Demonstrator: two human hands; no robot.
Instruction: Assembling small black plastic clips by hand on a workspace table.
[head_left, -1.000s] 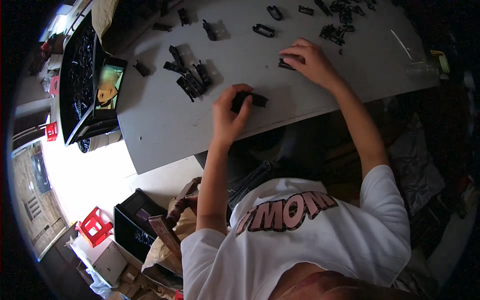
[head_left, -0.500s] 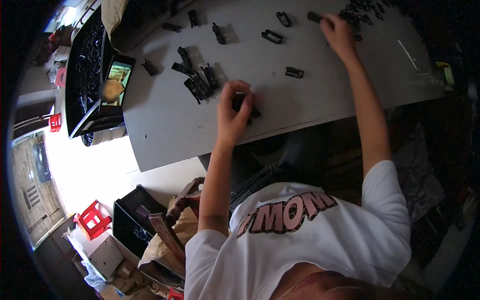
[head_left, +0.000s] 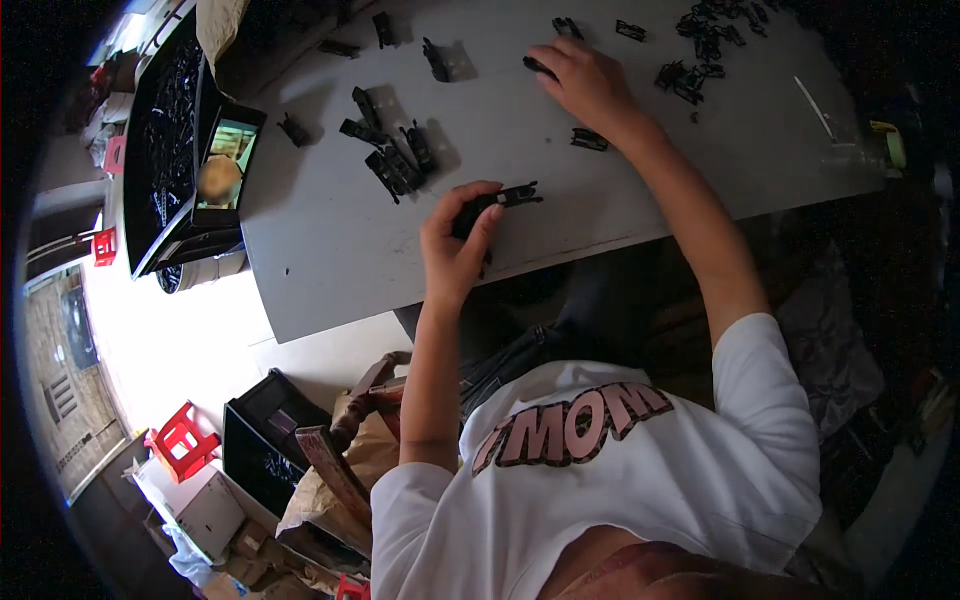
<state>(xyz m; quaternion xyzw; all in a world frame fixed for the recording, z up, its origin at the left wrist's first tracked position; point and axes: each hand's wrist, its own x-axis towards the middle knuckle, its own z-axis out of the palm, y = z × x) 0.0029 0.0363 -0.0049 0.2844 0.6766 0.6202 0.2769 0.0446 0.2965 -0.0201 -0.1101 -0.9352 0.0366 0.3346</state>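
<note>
My left hand is closed around a black clip-like plastic part, whose pronged end sticks out to the right past the thumb. My right hand is farther off on the grey table, its fingers closed on a small black plastic frame; most of that frame is hidden beneath them. Just beyond these fingers lies another black frame, with one more frame to its right. Nearer me, below my right wrist, rests a black frame.
Several black assembled parts are clustered left of centre on the table. A pile of small black pieces lies at the far right. A phone leans by a bin of black parts past the left edge.
My right hand has moved left and nearer, from beside the far-right frame to another frame. My left hand has turned, so the part in it now points right.
</note>
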